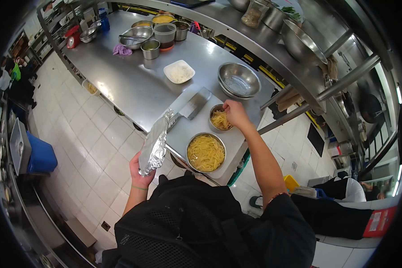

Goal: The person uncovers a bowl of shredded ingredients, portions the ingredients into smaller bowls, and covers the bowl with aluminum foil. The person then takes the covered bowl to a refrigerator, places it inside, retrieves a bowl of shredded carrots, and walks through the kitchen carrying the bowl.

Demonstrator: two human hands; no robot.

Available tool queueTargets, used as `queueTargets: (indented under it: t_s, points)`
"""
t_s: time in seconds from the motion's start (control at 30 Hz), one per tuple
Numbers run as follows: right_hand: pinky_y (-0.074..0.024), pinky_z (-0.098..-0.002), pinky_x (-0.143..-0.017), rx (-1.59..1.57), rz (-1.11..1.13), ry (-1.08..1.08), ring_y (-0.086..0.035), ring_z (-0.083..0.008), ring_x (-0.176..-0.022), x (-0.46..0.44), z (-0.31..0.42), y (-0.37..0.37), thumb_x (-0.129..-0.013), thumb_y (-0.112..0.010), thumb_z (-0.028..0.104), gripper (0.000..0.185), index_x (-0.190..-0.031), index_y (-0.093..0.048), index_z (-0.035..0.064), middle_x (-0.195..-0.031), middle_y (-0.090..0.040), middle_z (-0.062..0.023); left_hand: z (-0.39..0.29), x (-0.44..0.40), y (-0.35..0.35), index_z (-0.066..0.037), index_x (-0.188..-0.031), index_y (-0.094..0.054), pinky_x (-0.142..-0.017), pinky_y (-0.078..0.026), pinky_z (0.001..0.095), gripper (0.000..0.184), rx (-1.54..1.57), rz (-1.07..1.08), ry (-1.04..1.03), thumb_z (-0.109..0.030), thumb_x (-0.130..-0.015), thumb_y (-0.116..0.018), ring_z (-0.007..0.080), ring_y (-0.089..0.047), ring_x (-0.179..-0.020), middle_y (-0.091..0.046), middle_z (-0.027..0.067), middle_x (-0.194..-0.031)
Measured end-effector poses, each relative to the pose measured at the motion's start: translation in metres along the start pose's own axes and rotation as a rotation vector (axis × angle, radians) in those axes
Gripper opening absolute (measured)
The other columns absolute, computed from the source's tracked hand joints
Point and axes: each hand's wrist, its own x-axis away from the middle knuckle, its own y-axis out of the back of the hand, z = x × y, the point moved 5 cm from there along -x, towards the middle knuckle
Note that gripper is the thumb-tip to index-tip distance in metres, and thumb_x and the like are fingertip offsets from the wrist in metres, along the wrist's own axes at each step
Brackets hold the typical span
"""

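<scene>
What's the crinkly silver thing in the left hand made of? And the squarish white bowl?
The crinkly silver wrap looks like thin, shiny aluminium foil: it has sharp creases and bright glints. The squarish white bowl looks smooth and pale all over, maybe ceramic or plastic; I can't tell which.

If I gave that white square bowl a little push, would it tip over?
The white square bowl would probably slide, not tip: it looks wide and low on a smooth silver metal table. A hard shove might spill the white food, since no lid covers it.
</scene>
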Motion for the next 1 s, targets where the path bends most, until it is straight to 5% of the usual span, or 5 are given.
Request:
queueTargets:
  t_s: [0.3,0.5,0.77,0.93,1.0]
  points:
    - [-0.0511,-0.0451,-0.076,-0.109,-0.154,-0.046,-0.065,-0.0395,-0.085,0.016,0.003,-0.004,-0.075,-0.059,-0.006,0.013,-0.085,-0.063,0.0007,-0.087,-0.068,-0.0202,0.010,-0.006,-0.006,0.007,-0.114,-0.062,-0.087,-0.060,0.0389,0.029,-0.032,0.092,0.068,-0.011,-0.097,-0.047,0.0285,-0.072,-0.095,-0.071,0.0191,-0.106]
    - [-0.0512,-0.0437,-0.075,-0.158,-0.111,0.018,-0.064,-0.0412,-0.084,0.020,0.006,0.005,-0.075,-0.057,-0.005,0.023,-0.094,-0.065,0.0043,-0.082,-0.065,-0.0184,0.041,-0.023,-0.021,-0.007,-0.152,-0.038,-0.112,-0.045,0.0456,0.051,-0.245,0.176,0.151,-0.014,-0.102,-0.048,0.0315,-0.050,-0.135,-0.049,0.0165,-0.148]
    - [-0.0509,-0.0384,-0.075,0.004,-0.124,0.059,-0.063,-0.0338,-0.088,0.027,0.005,0.014,-0.077,-0.060,-0.003,0.021,-0.096,-0.065,0.0045,-0.098,-0.066,-0.0148,0.071,-0.061,-0.007,-0.002,-0.146,-0.036,-0.089,-0.056,0.0341,0.056,-0.886,0.043,0.011,0.003,-0.095,-0.058,0.0208,-0.067,-0.102,-0.066,0.0157,-0.119]
    - [-0.0517,-0.0319,-0.071,-0.219,-0.012,-0.021,-0.064,-0.0237,-0.078,0.023,-0.014,0.006,-0.076,-0.064,-0.007,0.021,-0.095,-0.066,0.0017,-0.096,-0.067,-0.0122,0.078,-0.059,-0.004,0.000,-0.145,-0.036,-0.084,-0.056,0.0313,0.055,-0.936,-0.025,-0.037,-0.001,-0.096,-0.061,0.0175,-0.066,-0.100,-0.066,0.0139,-0.116]
    - [-0.0508,-0.0305,-0.069,-0.148,-0.140,0.075,-0.063,-0.0198,-0.076,0.023,-0.011,0.007,-0.076,-0.069,-0.005,0.020,-0.094,-0.067,0.0019,-0.086,-0.067,-0.0099,0.078,-0.062,-0.001,-0.001,-0.147,-0.036,-0.082,-0.055,0.0307,0.056,-0.947,-0.035,0.011,-0.008,-0.098,-0.062,0.0161,-0.065,-0.099,-0.065,0.0123,-0.118]
